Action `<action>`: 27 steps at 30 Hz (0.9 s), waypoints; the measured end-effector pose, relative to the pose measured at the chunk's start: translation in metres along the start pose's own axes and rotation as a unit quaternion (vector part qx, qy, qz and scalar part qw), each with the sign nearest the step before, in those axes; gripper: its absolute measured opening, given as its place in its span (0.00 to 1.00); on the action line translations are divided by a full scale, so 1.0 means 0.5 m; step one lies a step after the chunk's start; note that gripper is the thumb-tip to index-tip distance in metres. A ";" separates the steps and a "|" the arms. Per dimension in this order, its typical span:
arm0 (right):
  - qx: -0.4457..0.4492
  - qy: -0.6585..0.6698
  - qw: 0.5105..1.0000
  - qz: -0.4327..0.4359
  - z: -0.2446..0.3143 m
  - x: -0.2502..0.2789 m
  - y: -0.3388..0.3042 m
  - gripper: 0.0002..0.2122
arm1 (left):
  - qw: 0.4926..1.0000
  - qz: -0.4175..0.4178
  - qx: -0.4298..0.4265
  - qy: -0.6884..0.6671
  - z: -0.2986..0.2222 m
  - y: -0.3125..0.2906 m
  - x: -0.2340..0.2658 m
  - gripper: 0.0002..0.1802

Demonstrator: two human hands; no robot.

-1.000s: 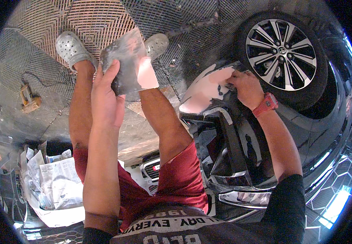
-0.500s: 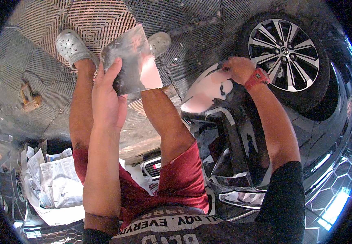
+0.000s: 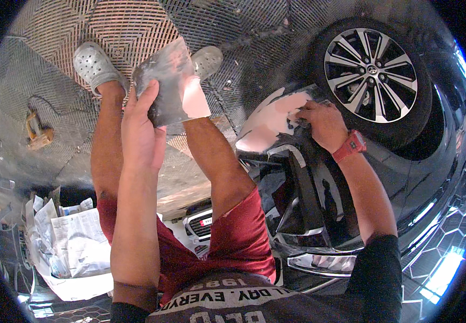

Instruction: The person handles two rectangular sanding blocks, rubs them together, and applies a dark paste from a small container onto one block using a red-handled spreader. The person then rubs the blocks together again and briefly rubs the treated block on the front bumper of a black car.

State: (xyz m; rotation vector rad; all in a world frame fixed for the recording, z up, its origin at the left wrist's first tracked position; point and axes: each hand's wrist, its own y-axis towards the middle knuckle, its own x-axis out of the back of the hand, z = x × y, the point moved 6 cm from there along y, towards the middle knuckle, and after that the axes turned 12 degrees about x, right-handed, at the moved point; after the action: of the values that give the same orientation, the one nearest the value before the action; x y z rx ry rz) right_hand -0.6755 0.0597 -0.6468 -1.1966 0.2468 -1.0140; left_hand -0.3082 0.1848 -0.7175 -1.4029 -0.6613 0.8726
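My left hand (image 3: 142,121) grips a flat grey plate (image 3: 164,81), thumb on top. Pale pink putty (image 3: 194,99) is heaped at the plate's right edge, with smears across the rest. On the right, my right hand (image 3: 323,125), a red watch (image 3: 351,145) at its wrist, is bent down at a black car's bumper corner. Its fingers are pinched together at a dark spot in a white and pinkish putty patch (image 3: 262,129). Whatever is between those fingertips is too hidden to name.
A car wheel (image 3: 372,72) stands just beyond my right hand. The headlight (image 3: 322,264) is near my right elbow. At the left, a white bin (image 3: 77,285) holds crumpled newspaper, and a yellowish tool (image 3: 40,137) lies on the grated floor (image 3: 125,27).
My right hand has come down toward me along the putty patch, uncovering its upper end. The left hand and its plate have hardly moved.
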 end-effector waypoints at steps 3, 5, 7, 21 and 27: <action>-0.040 0.019 0.997 -0.068 -0.070 0.026 0.007 0.17 | 1.000 0.002 0.001 -0.023 0.001 0.005 0.000 0.25; -0.065 0.025 0.995 -0.065 -0.106 0.025 0.036 0.18 | 1.000 0.011 -0.004 -0.028 -0.001 0.003 0.001 0.25; -0.064 0.019 0.998 -0.019 -0.127 0.013 0.065 0.19 | 1.000 -0.008 0.004 -0.030 -0.003 0.002 0.000 0.25; -0.071 -0.015 0.995 0.069 -0.101 -0.062 0.086 0.17 | 1.000 0.007 0.007 -0.018 0.002 0.013 0.012 0.26; -0.028 -0.019 0.999 -0.020 -0.056 -0.043 0.005 0.16 | 1.000 -0.027 0.003 0.004 -0.015 -0.013 -0.007 0.27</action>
State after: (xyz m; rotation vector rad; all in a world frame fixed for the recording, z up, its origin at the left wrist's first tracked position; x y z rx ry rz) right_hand -0.7045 0.0575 -0.6671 -1.2747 0.2244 -1.0237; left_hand -0.3030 0.1779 -0.7112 -1.3769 -0.6874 0.8256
